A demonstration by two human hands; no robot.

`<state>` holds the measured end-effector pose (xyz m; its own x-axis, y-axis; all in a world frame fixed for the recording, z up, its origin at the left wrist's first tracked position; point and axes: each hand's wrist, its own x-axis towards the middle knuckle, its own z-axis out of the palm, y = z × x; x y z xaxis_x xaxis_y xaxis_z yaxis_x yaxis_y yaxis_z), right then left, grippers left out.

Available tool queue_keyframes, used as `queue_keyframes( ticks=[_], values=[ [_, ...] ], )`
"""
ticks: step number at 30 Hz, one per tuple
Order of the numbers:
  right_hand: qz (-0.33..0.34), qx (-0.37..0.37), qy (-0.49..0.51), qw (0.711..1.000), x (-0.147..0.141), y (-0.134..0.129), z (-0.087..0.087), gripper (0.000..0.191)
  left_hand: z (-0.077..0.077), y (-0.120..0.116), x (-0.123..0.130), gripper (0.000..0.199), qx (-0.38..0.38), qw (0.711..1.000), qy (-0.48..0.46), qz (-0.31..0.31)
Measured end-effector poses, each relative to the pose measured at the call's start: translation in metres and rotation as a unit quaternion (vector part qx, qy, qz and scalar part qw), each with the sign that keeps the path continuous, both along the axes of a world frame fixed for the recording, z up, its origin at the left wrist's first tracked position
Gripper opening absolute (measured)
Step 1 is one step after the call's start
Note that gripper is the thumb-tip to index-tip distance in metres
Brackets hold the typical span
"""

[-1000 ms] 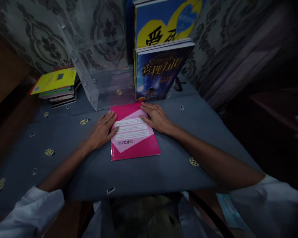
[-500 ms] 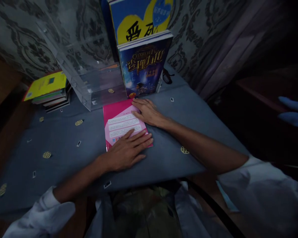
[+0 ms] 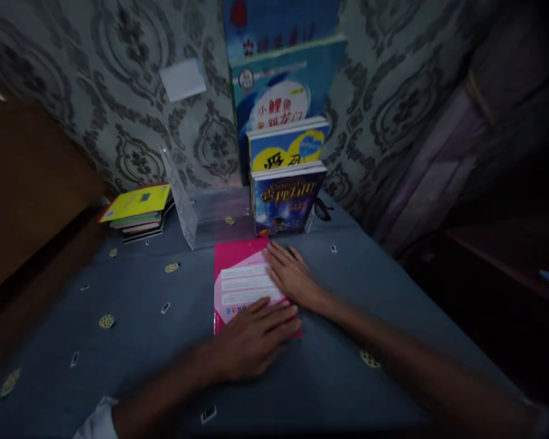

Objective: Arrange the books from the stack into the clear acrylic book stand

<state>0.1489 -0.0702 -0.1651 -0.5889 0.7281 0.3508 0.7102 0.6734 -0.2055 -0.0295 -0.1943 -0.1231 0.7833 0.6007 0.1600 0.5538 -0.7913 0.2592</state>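
Observation:
A pink book (image 3: 242,256) lies flat on the dark table cover, its printed text panels facing up. Across its near right corner rests my left hand (image 3: 256,335), fingers stretched out over the cover. My right hand (image 3: 293,274) lies on the book's right edge, with its fingers extended and flat. Just beyond the book, a clear acrylic rack (image 3: 183,201) holds books upright on its right side. In front stands a dark blue book (image 3: 283,198), with a yellow and blue book (image 3: 286,146) and a teal book (image 3: 279,88) rising behind it.
A stack of books (image 3: 137,207) with a yellow one on top sits at the back left. Dark glasses (image 3: 322,210) lie right of the rack. Patterned wallpaper (image 3: 132,85) bearing a white card (image 3: 183,79) backs the table. A curtain (image 3: 443,140) hangs at the right.
The view has tilted up, so the scene sits lower and more of the tall books and wall shows. Both hands stay flat on the pink book, with the right fingers slightly shifted.

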Motion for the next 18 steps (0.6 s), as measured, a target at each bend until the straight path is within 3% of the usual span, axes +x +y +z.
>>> queue_keyframes(
  ticks=[6,12,18],
  values=[
    [0.098,0.036,-0.018,0.994,0.025,-0.029,-0.007,0.048,0.007,0.003,-0.008,0.044,0.014,0.992,-0.107,0.072],
    [0.139,0.034,0.004,0.99,0.049,-0.054,-0.001,0.061,-0.028,0.031,-0.058,0.056,0.064,0.973,-0.054,0.216],
    [0.176,0.077,0.007,0.981,0.062,-0.063,-0.019,0.076,-0.044,0.024,-0.083,0.071,0.07,0.975,-0.005,0.209]
  ],
)
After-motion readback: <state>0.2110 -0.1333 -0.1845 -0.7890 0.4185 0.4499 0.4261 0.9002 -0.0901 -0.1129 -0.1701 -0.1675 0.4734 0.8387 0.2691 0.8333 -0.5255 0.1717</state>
